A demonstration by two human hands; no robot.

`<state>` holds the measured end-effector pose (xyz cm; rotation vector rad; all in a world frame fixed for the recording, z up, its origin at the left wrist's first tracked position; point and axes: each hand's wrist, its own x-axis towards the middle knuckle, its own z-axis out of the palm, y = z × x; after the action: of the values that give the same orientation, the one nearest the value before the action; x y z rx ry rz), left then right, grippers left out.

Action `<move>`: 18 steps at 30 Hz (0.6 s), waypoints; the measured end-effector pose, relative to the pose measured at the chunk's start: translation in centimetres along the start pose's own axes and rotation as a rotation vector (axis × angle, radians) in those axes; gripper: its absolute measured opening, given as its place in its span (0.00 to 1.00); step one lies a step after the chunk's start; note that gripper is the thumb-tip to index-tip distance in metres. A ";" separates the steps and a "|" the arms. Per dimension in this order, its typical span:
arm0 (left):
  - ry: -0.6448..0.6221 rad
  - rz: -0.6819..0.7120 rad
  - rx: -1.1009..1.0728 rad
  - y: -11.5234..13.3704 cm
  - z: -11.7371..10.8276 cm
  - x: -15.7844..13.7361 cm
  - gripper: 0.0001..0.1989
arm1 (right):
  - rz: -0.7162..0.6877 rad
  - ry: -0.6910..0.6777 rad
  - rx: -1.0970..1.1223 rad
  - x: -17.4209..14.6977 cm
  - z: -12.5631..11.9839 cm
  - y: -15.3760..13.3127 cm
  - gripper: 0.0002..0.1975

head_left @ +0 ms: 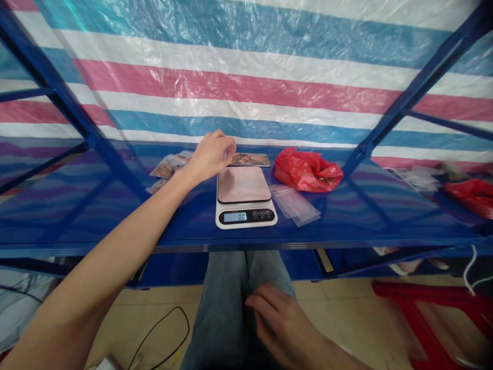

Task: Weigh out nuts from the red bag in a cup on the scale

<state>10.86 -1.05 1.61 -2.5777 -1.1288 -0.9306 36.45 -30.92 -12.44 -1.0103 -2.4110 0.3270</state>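
A white kitchen scale (246,213) with a pinkish-grey plate lies on the blue shelf; its lit display reads 0.0. My left hand (213,154) reaches past the scale's back left corner, fingers curled together at the left end of a phone-like screen (252,160) showing a picture. What those fingers hold, if anything, cannot be made out. Over my lap, my right hand (279,318) is slightly blurred, its fingers loosely bent and apart, with nothing visible in it. Small clear bags with brownish contents (166,168) lie left of the scale, partly behind my left forearm.
Flat clear zip bags (296,204) lie right of the scale. Behind them an open red plastic bag (306,170) holds brownish bits. Blue frame posts (379,123) rise at both sides, before a striped sheet (246,82). A red stool (435,308) stands at lower right.
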 end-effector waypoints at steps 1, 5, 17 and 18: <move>0.008 0.004 -0.005 0.0 0.1 0.0 0.06 | 0.028 -0.036 -0.069 -1.1 2.6 0.3 0.27; 0.019 0.010 -0.018 -0.1 0.2 0.0 0.05 | -0.042 -0.041 -0.273 -4.2 10.3 1.8 0.31; -0.019 0.000 0.014 0.3 -0.5 0.0 0.05 | -0.087 0.268 -0.566 -3.9 21.0 3.8 0.21; -0.020 -0.002 0.015 0.2 -0.5 0.0 0.05 | -0.073 0.241 -0.587 -4.1 21.5 3.9 0.20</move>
<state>10.79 -1.42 1.98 -2.5805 -1.1388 -0.8947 29.77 -31.67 -33.64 -1.1145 -2.3518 -0.5328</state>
